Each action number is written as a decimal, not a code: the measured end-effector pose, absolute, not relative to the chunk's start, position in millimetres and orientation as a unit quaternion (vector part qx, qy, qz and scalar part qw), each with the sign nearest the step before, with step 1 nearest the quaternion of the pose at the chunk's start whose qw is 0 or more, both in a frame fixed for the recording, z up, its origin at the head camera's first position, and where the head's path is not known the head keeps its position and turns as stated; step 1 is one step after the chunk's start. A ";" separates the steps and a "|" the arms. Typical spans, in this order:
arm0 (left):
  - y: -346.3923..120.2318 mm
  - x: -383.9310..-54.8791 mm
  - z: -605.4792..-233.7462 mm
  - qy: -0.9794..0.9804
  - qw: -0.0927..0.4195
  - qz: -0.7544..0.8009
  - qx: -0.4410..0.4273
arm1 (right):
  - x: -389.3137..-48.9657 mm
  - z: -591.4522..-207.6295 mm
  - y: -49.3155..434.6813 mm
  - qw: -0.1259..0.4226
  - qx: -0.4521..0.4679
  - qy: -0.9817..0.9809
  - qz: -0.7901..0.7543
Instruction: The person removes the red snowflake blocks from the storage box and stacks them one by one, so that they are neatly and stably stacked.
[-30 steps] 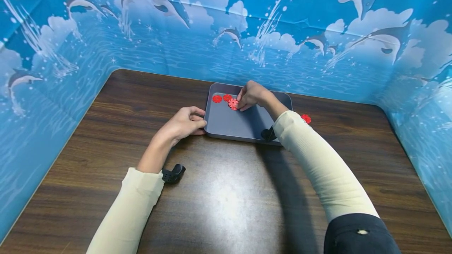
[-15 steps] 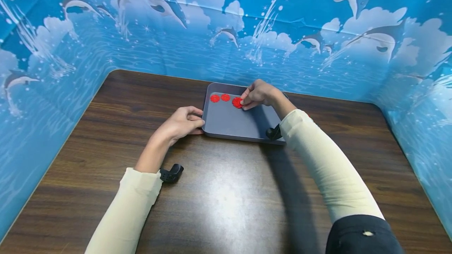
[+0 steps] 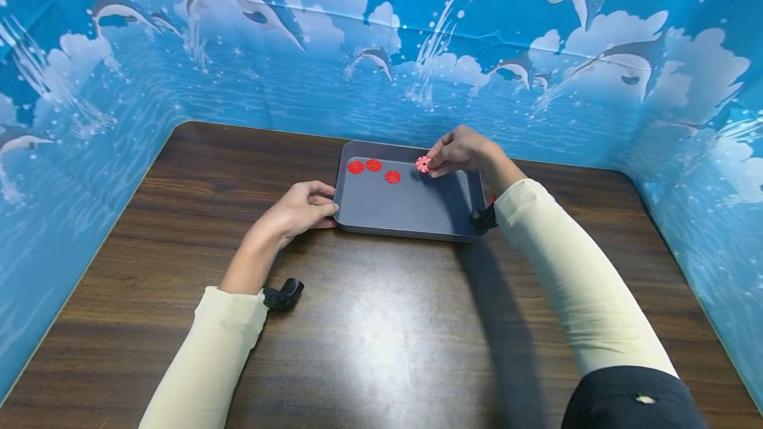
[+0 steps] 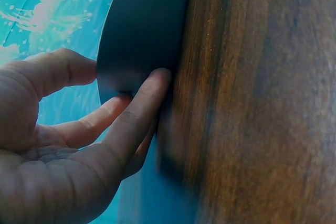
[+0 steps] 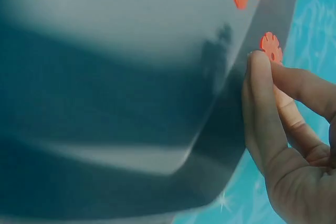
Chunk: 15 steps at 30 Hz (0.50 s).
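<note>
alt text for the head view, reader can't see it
A right hand pinches a red notched disc above a grey tray holding three similar discs. The left hand touches the tray's left side; behind hangs a dolphin backdrop.

Head view's bright: you get white glare on the table [image 3: 381, 343], and your right sleeve [image 3: 581, 277] throws a long shadow. Left wrist view's dimmer, tray [image 4: 144, 30] near black, table edge blurred low down. Right wrist view: tray soft, hazy, blurry-edged shadows across it.
</note>
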<state>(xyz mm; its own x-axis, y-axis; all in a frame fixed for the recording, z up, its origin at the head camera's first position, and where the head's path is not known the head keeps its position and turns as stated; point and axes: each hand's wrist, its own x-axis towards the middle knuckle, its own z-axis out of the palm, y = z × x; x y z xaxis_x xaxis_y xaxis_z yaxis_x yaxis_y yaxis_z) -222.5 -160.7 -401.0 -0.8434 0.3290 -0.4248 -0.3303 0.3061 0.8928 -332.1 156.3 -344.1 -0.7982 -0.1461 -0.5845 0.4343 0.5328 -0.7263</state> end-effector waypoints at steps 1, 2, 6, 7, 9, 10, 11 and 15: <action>-161.1 -221.9 -400.5 0.760 0.279 0.587 0.001 | -332.1 -341.7 159.9 0.306 0.090 0.822 -0.473; -161.3 -221.8 -400.5 0.760 0.279 0.588 0.000 | -332.1 -339.3 163.6 0.306 0.091 0.823 -0.470; -161.3 -222.5 -400.7 0.760 0.278 0.588 0.000 | -331.2 -330.4 179.5 0.308 0.086 0.828 -0.460; -161.3 -222.7 -400.8 0.760 0.278 0.587 0.000 | -330.5 -328.5 183.7 0.310 0.084 0.830 -0.455; -161.0 -223.2 -401.2 0.759 0.279 0.588 0.000 | -328.7 -324.9 192.2 0.311 0.077 0.837 -0.444; -160.7 -223.4 -401.2 0.758 0.280 0.589 -0.001 | -327.9 -323.6 196.9 0.313 0.073 0.840 -0.437; -160.4 -223.5 -401.2 0.758 0.281 0.589 -0.001 | -327.3 -322.5 201.6 0.313 0.070 0.844 -0.429; -158.3 -224.2 -400.9 0.756 0.280 0.591 -0.005 | -325.4 -319.6 220.5 0.313 0.058 0.862 -0.395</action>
